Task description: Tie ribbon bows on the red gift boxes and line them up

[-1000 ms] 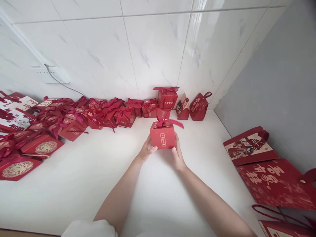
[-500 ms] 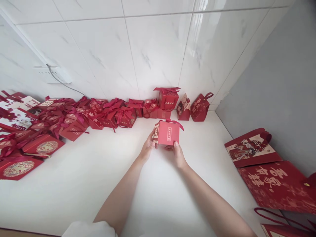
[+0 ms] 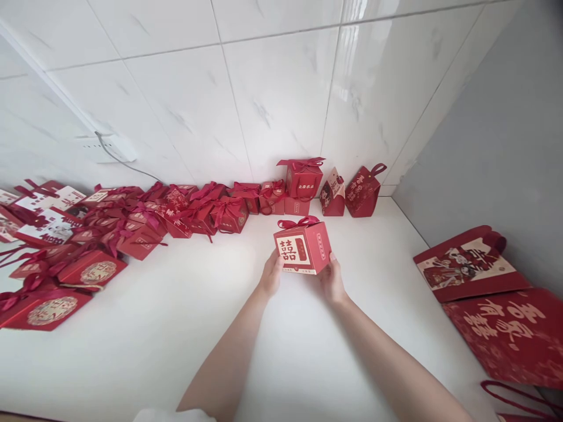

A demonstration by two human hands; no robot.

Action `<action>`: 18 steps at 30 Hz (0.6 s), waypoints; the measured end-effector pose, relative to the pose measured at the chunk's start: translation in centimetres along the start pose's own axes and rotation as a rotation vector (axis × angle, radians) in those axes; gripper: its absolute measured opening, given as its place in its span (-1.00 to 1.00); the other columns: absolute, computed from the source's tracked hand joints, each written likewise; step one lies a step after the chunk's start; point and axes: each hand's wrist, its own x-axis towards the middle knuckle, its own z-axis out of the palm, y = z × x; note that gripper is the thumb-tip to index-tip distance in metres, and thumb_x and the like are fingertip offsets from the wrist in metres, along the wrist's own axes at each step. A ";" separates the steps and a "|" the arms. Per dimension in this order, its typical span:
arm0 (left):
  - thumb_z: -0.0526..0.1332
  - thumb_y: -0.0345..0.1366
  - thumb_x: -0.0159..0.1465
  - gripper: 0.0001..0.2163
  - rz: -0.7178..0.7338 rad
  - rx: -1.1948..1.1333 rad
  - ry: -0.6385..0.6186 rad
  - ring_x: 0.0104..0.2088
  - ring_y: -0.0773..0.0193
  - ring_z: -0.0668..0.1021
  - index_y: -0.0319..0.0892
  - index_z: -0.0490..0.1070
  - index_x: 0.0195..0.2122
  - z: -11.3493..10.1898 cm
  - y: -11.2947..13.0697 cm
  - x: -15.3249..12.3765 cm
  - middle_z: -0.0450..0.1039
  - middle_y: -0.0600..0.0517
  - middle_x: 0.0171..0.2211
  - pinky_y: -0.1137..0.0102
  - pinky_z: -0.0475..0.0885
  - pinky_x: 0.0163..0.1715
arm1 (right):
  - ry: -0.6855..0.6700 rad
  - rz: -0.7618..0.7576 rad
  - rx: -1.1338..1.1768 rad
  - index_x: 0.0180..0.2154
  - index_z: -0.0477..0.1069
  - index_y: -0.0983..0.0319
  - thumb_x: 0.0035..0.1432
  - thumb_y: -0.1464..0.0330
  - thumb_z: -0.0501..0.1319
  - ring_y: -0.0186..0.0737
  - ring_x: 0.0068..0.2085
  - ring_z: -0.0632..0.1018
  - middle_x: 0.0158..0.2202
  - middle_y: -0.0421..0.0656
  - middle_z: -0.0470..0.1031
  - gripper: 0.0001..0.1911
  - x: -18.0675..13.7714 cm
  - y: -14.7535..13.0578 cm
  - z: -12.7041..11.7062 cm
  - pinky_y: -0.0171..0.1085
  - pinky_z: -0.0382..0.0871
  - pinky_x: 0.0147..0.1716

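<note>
Item one: red box (image 3: 303, 249) with ribbon bow (image 3: 298, 223), held between your two hands over the middle of the table (image 3: 294, 357), toward its far edge. Whether its base touches the tabletop, you cannot tell.

Grip: your left hand (image 3: 271, 274) closes on the box's left lower side; your right hand (image 3: 334, 280) closes on its right side, thumb up along the face.

Change: one second ago the side with the small upright label (image 3: 320, 247) faces you squarely; half a second ago a sliver of cream panel (image 3: 289, 252) shows at the left. Now the box is turned further, so that the cream panel with its large characters fills the left face and the label sits on the right face.

Unchanged: a row of ribboned boxes (image 3: 229, 214) along the table's far edge; one box (image 3: 303, 177) stacked on a lower box (image 3: 297, 206); two pointed cartons, a cream-fronted one (image 3: 333, 196) and a red one (image 3: 364, 193), near the far right corner; gift bags (image 3: 505, 334) along the right edge; boxes with round emblems (image 3: 57, 310) at the left edge.
</note>
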 end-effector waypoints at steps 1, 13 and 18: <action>0.02 0.11 0.27 -0.47 -0.046 -0.048 -0.059 0.04 0.02 0.46 -0.20 0.41 0.04 -0.1 -0.1 -0.1 0.47 -0.14 0.00 0.18 0.33 0.05 | 0.007 0.008 -0.007 0.02 0.41 0.09 0.24 -0.09 -0.05 0.00 0.01 0.50 0.00 -0.18 0.51 -0.44 0.0 0.0 0.0 -0.13 0.39 -0.11; 0.10 0.24 0.13 -0.34 -0.333 -0.846 0.123 0.01 0.06 0.52 -0.15 0.34 0.09 -1.4 1.7 1.1 0.45 -0.11 0.05 0.25 0.44 -0.04 | -0.011 0.009 -0.326 -0.16 0.46 0.17 0.26 0.02 0.06 -0.18 -0.22 0.52 -0.07 -0.10 0.47 -0.60 0.5 0.8 -1.2 -0.20 0.39 -0.23; 0.06 0.32 0.08 -0.25 -0.356 -0.995 0.134 0.18 -0.04 0.37 -0.20 0.35 0.08 -1.9 2.4 1.2 0.38 -0.18 0.11 0.19 0.35 0.06 | -0.061 -0.026 -0.496 -0.25 0.46 0.20 0.23 0.06 0.11 -0.16 -0.20 0.50 -0.07 -0.06 0.43 -0.64 0.0 0.5 -0.6 -0.19 0.40 -0.21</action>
